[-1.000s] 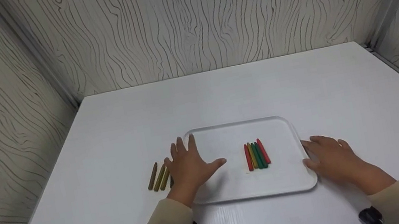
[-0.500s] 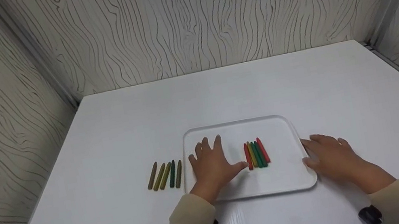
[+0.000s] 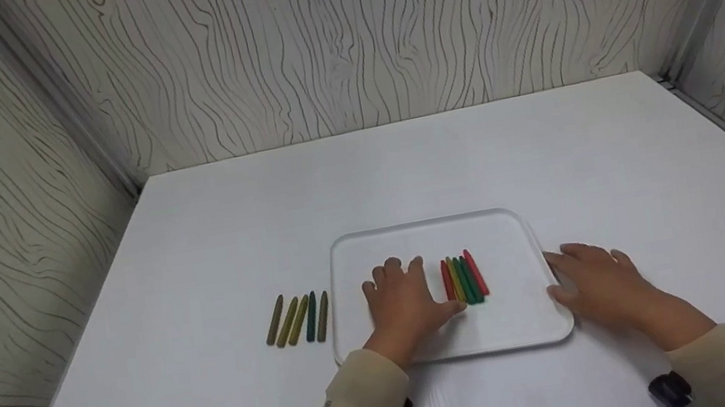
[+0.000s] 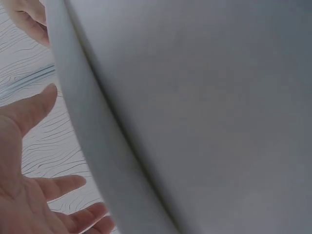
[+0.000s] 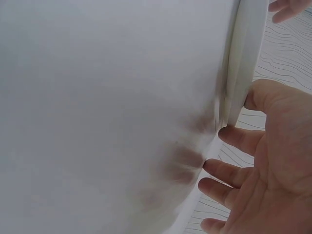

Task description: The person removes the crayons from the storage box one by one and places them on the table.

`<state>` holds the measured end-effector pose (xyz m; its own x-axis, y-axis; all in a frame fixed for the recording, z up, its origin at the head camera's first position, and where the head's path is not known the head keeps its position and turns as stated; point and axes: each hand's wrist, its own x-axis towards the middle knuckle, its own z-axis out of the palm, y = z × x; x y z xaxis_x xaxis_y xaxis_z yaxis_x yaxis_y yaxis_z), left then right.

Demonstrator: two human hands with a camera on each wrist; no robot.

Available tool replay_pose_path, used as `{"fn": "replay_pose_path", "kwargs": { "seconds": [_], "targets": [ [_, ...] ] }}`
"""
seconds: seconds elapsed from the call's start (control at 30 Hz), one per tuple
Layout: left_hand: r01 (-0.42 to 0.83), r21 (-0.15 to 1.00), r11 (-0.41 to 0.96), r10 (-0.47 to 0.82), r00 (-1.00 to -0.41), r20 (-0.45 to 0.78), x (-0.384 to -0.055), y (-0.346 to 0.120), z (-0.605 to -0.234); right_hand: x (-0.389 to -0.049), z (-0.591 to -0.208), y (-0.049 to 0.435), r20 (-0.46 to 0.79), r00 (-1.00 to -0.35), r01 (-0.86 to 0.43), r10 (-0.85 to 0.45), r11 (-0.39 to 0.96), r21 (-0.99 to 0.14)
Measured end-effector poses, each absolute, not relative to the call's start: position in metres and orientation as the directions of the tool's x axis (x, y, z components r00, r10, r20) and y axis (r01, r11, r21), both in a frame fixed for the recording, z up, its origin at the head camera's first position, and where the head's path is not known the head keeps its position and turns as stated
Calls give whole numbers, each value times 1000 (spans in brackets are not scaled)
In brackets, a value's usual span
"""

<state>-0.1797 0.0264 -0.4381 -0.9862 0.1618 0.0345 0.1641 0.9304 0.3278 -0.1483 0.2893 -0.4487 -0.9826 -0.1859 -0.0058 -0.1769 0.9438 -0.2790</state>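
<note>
In the head view, my left hand (image 3: 409, 307) is over the white tray (image 3: 518, 325), fingers spread and bent. Its thumb tip is at the near end of a row of red, yellow and green crayons (image 3: 465, 278); whether it touches them I cannot tell. Nothing is held in its palm in the left wrist view. My right hand (image 3: 605, 287) pinches the tray's right rim, its thumb over the edge and index finger at the side. The right wrist view shows the index fingertip (image 5: 226, 132) against the tray edge, the other fingers loosely extended.
A second group of olive, yellow and dark green crayons (image 3: 297, 319) lies on the white table (image 3: 196, 277), just left of the tray. Wood-grain patterned panels (image 3: 333, 37) stand behind the table and at both sides.
My left hand has moved right across the tray to the crayon row, uncovering the crayons on the table, and its fingers have bent more. The right hand has stayed at the rim.
</note>
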Motion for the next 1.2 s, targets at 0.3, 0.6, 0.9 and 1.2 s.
{"fn": "replay_pose_path", "kwargs": {
  "seconds": [0.3,0.6,0.9,1.2],
  "targets": [
    [197,338,920,205,-979,11,-182,31,-440,-148,-447,288,-18,-983,-167,-181,939,-300],
    [210,409,888,232,-973,-5,-188,33,-441,-149,-446,289,-22,-982,-172,-186,942,-288],
    [184,438,880,223,-974,-38,-189,33,-443,-150,-448,290,-22,-983,-170,-183,943,-285],
    [137,458,878,226,-963,-145,-192,34,-439,-148,-449,291,-22,-983,-166,-181,937,-307]
  ]
}}
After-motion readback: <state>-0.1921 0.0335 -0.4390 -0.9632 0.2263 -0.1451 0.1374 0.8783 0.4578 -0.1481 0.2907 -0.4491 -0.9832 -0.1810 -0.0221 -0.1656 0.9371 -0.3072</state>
